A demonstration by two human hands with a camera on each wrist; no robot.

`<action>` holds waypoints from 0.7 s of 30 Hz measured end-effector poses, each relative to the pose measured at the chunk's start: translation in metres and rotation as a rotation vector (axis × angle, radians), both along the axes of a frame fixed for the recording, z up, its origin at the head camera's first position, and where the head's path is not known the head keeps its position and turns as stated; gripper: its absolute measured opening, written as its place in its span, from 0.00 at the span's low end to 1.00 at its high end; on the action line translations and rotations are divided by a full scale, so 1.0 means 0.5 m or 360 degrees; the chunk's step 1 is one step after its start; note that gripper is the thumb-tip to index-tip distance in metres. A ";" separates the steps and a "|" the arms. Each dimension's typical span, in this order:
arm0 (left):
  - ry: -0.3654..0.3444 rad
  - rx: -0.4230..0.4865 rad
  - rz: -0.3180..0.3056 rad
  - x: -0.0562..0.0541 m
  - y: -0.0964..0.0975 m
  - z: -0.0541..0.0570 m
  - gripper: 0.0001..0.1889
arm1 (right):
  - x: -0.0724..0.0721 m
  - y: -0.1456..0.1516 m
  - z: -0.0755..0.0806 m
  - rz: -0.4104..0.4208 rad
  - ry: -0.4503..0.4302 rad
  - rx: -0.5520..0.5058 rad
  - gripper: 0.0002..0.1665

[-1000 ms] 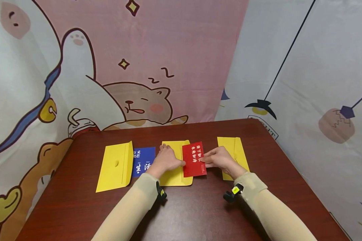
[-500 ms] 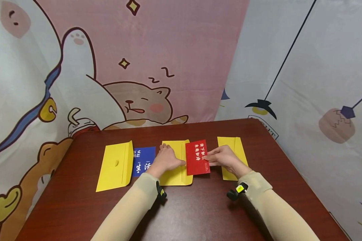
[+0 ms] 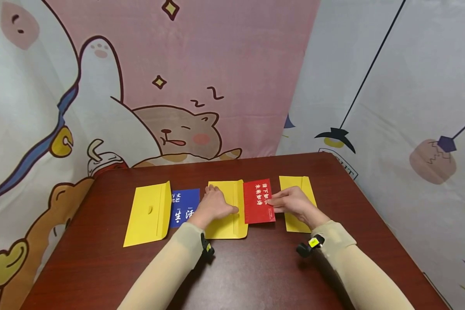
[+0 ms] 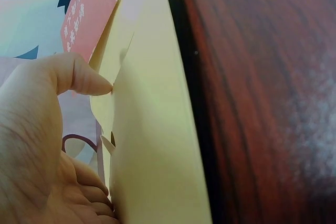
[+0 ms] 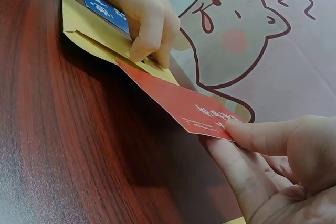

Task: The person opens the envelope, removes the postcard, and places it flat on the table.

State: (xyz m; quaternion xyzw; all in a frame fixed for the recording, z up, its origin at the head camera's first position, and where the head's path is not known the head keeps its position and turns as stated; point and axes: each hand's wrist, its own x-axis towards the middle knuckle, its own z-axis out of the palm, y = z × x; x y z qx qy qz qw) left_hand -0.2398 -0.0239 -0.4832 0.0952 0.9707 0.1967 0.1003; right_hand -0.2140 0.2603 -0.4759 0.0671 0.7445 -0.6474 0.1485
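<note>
My right hand (image 3: 294, 206) pinches the right edge of a red card (image 3: 257, 201) with white writing, thumb on top and fingers below. The card's left edge lies over the flap edge of the middle yellow envelope (image 3: 238, 221). Across that envelope's left part rests my left hand (image 3: 215, 206), with its fingers on the paper. In the left wrist view the left thumb (image 4: 92, 80) touches the envelope near its flap. The right wrist view shows the red card (image 5: 176, 103) tilted, its near end raised above the table.
A blue card (image 3: 184, 206) with white writing lies left of my left hand, beside the left yellow envelope (image 3: 147, 215). Another yellow envelope (image 3: 294, 221) lies partly under my right hand. The dark wooden table (image 3: 255, 275) ends at a cartoon-printed cloth (image 3: 252, 86) behind.
The red card and my right hand have moved right, so the card covers less of the middle envelope. My left hand has stayed in place.
</note>
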 end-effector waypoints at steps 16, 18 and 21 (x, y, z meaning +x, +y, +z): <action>-0.0009 0.0000 -0.0010 0.001 0.000 0.001 0.62 | 0.002 0.028 0.002 -0.0019 0.0022 -0.0067 0.22; -0.0002 -0.0002 -0.0011 0.000 -0.001 0.001 0.61 | 0.001 0.030 0.000 -0.0023 0.0020 -0.0077 0.23; 0.0010 0.0000 -0.0013 0.001 -0.001 0.000 0.61 | 0.000 0.034 -0.001 -0.0035 0.0011 -0.0070 0.23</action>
